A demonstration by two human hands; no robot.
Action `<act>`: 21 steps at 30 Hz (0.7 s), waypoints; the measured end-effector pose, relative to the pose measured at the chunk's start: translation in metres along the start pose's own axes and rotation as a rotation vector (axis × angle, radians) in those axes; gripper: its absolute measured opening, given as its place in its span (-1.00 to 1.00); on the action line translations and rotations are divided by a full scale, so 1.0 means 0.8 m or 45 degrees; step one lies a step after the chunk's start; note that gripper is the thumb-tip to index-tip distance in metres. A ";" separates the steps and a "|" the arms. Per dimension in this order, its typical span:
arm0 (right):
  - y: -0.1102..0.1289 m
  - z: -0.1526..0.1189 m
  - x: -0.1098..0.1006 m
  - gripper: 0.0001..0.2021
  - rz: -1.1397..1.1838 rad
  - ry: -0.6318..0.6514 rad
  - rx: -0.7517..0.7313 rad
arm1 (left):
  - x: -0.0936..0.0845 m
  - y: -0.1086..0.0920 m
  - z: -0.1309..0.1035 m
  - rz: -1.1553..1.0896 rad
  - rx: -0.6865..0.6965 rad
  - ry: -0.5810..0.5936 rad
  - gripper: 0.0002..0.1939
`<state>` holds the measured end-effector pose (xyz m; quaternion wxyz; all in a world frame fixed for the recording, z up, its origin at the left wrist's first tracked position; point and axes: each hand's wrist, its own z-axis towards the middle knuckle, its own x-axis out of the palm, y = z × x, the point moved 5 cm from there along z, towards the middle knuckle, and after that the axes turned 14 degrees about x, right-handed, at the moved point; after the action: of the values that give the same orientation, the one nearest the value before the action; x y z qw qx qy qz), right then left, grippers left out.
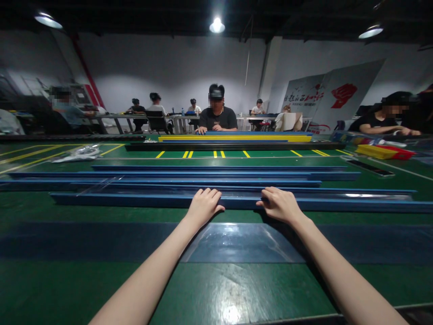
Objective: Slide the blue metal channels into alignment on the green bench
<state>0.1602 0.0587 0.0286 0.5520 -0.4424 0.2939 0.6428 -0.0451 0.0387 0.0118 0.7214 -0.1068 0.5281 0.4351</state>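
A long blue channel [240, 204] lies across the green table [223, 284], nearest of several blue channels. My left hand [204, 205] grips its near wall, fingers over the top edge and thumb on the front side. To the right, my right hand [279, 204] holds the same channel with curled fingers, its thumb pointing left. A gap of bare channel separates the hands. Between my forearms and beyond them, a clear plastic strip [233, 243] lies flat on the table, nearer than the channel. More blue channels [216, 175] lie parallel just behind.
Across the table sits a person in black [218, 118], behind yellow [297, 138] and black strips [237, 146]. A crumpled plastic bag [79, 153] lies at the left. A phone-like black object [370, 168] and a yellow-red tray [382, 152] lie at the right.
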 end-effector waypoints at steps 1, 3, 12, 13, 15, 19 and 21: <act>0.001 0.000 0.000 -0.75 0.005 -0.003 0.000 | 0.000 0.000 0.000 -0.005 -0.002 0.002 -0.65; 0.002 0.000 -0.001 -0.76 0.021 -0.002 0.003 | 0.000 0.000 0.000 -0.015 -0.009 0.005 -0.66; 0.001 0.001 0.002 -0.75 0.085 0.053 -0.031 | 0.000 -0.001 0.001 -0.026 -0.038 0.020 -0.72; 0.001 0.000 0.003 -0.74 0.085 0.056 -0.042 | 0.000 -0.001 0.001 -0.028 -0.041 0.023 -0.72; 0.001 0.000 0.004 -0.74 0.092 0.064 -0.063 | 0.000 -0.001 0.001 -0.032 -0.046 0.029 -0.73; 0.008 -0.002 0.008 -0.76 0.164 0.116 -0.121 | 0.000 0.000 0.000 -0.050 -0.054 0.033 -0.73; 0.014 -0.003 0.009 -0.75 0.200 0.155 -0.153 | 0.000 0.000 0.000 -0.056 -0.061 0.036 -0.73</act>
<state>0.1500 0.0576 0.0196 0.4535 -0.4885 0.3217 0.6724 -0.0453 0.0388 0.0117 0.7206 -0.1418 0.5253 0.4299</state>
